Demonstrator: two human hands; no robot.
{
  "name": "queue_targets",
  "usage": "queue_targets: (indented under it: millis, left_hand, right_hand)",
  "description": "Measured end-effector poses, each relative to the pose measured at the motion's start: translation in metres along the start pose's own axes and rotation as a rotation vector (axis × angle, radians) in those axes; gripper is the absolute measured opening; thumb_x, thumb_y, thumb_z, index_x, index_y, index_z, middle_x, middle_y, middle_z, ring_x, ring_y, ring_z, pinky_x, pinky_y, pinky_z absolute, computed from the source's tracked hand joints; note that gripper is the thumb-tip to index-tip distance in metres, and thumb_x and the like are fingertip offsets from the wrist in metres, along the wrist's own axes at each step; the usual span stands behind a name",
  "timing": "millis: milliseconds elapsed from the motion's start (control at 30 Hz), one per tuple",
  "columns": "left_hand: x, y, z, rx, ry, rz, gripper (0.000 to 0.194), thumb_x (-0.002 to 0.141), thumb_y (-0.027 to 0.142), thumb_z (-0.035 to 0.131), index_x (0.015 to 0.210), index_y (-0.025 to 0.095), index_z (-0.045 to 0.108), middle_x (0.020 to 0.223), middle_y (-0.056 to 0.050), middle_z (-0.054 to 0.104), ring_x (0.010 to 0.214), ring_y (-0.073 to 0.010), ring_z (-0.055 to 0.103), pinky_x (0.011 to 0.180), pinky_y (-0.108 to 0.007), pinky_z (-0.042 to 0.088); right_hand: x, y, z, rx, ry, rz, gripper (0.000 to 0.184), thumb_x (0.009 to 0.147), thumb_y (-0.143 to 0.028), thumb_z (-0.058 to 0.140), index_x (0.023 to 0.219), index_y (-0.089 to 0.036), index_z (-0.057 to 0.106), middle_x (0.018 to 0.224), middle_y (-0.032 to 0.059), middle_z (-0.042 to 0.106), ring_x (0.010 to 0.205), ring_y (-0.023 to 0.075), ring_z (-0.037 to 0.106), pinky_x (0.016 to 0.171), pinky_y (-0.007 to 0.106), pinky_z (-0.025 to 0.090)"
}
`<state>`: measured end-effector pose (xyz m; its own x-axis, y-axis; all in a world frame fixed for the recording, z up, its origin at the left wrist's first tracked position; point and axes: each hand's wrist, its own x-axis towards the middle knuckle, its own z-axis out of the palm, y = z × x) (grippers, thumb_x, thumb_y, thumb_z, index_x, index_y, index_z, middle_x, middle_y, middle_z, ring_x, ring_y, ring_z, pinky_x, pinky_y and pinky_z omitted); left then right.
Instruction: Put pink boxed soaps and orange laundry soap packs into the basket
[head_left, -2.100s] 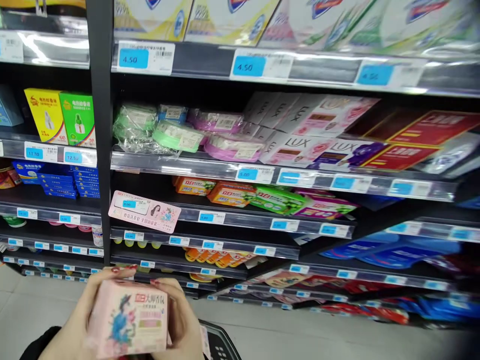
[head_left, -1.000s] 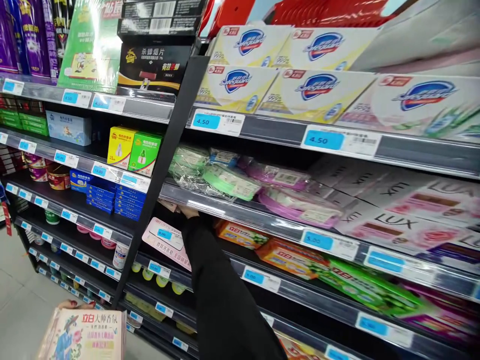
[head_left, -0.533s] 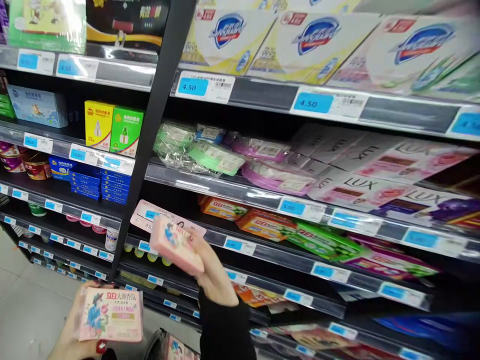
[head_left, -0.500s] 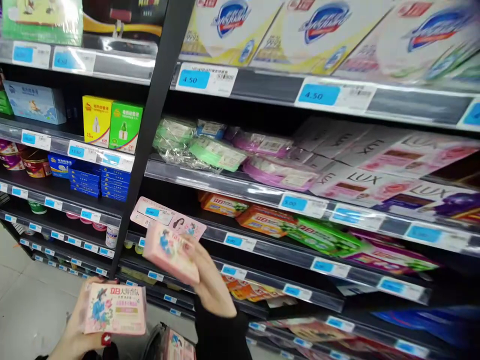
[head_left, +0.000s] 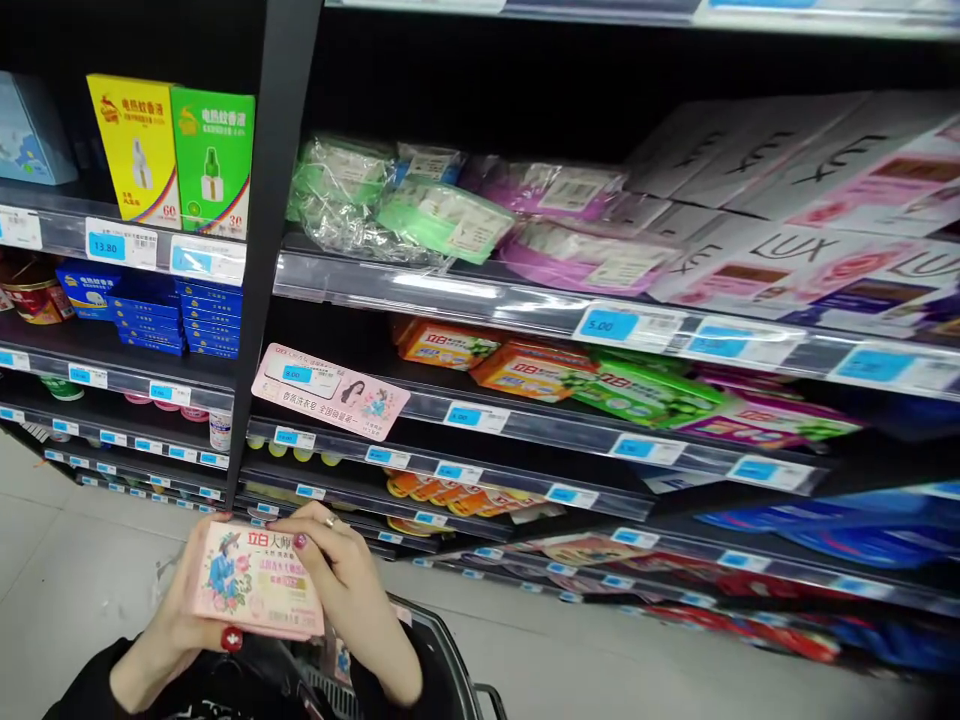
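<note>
We clasp the pink box (head_left: 255,585) between our left hand (head_left: 169,620) and right hand (head_left: 352,575), near the black basket (head_left: 448,640), supporting both ends so its printed face sits steady towards us, though we cannot tell if another is stacked beneath.

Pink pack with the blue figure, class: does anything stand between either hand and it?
Nothing visible does. The left hand touches the pink pack at its left side, thumb along the lower edge; the right hand meets its right side, partly covering the printed front. What lies behind the pack is hidden.
</note>
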<state>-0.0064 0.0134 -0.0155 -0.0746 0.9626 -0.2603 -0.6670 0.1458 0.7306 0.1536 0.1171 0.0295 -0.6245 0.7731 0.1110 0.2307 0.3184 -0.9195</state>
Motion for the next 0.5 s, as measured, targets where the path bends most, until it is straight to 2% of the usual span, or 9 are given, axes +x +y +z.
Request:
queue_targets:
  millis: [100, 167, 233, 300, 367, 500]
  left_hand:
    - [0.000, 0.002, -0.001, -0.003, 0.007, -0.005, 0.087, 0.047, 0.018, 0.081, 0.120, 0.025, 0.035, 0.112, -0.008, 0.060, 0.111, -0.0294, 0.054, 0.090, -0.039, 0.043]
    - [0.001, 0.003, -0.002, -0.005, 0.017, -0.009, 0.083, 0.049, 0.018, 0.081, 0.120, 0.024, 0.037, 0.111, -0.008, 0.062, 0.110, -0.0290, 0.055, 0.089, -0.038, 0.044]
    - [0.001, 0.005, -0.003, 0.007, 0.022, 0.012, 0.082, 0.050, 0.019, 0.081, 0.120, 0.023, 0.039, 0.114, -0.009, 0.063, 0.110, -0.0285, 0.055, 0.090, -0.037, 0.045]
    - [0.002, 0.007, -0.003, 0.024, 0.018, 0.044, 0.080, 0.050, 0.020, 0.081, 0.119, 0.023, 0.041, 0.115, -0.009, 0.063, 0.111, -0.0287, 0.055, 0.091, -0.038, 0.045]
    - [0.002, 0.009, -0.004, 0.045, 0.008, 0.072, 0.079, 0.049, 0.020, 0.082, 0.118, 0.023, 0.044, 0.115, -0.008, 0.063, 0.112, -0.0296, 0.055, 0.091, -0.039, 0.046]
    - [0.001, 0.008, -0.009, 0.006, 0.015, 0.067, 0.075, 0.050, 0.017, 0.081, 0.117, 0.028, 0.050, 0.116, -0.004, 0.065, 0.111, -0.0286, 0.057, 0.090, -0.039, 0.048]
  right_hand:
    - [-0.005, 0.000, -0.003, -0.065, -0.040, -0.046, 0.043, 0.093, -0.051, 0.035, 0.118, -0.026, 0.059, 0.108, 0.0067, 0.057, 0.099, 0.0231, 0.051, 0.087, 0.036, 0.038]
    - [-0.009, 0.001, -0.006, -0.058, -0.111, -0.071, 0.064, 0.078, -0.062, 0.056, 0.129, -0.025, 0.049, 0.118, 0.0082, 0.052, 0.108, 0.0272, 0.046, 0.093, 0.039, 0.037]
    - [-0.011, 0.003, -0.008, -0.062, -0.164, -0.033, 0.090, 0.056, -0.055, 0.079, 0.132, -0.024, 0.044, 0.123, 0.0092, 0.048, 0.114, 0.0293, 0.041, 0.096, 0.039, 0.037]
    - [-0.011, 0.004, -0.008, -0.097, -0.173, 0.042, 0.095, 0.046, -0.039, 0.088, 0.128, -0.022, 0.044, 0.122, 0.0091, 0.046, 0.117, 0.0295, 0.039, 0.098, 0.038, 0.037]
    - [-0.010, 0.005, -0.006, -0.109, -0.170, 0.093, 0.090, 0.046, -0.029, 0.088, 0.125, -0.022, 0.045, 0.121, 0.0088, 0.046, 0.118, 0.0293, 0.040, 0.098, 0.039, 0.036]
    - [-0.011, 0.007, -0.001, -0.063, -0.154, 0.112, 0.090, 0.048, -0.024, 0.087, 0.125, -0.025, 0.041, 0.127, 0.0081, 0.045, 0.120, 0.0294, 0.041, 0.101, 0.041, 0.034]
